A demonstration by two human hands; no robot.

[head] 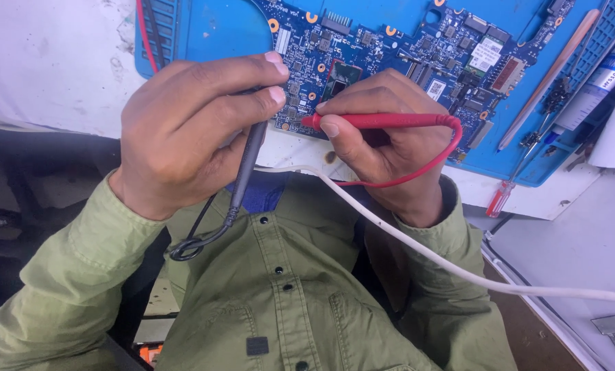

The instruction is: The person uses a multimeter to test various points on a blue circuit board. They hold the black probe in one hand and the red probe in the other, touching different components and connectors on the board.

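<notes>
Two light, stiff probes, black plastic probe (247, 165) and red plastic probe (383, 121), are pinched pen-like by left hand (184, 134) and right hand (383, 141), each grip clamped, tips on fragile blue circuit board (404, 48).

A small white label (486, 53) sat on the blue circuit board (417, 41). A white tube (599, 79) with blue print lay at the right.
</notes>
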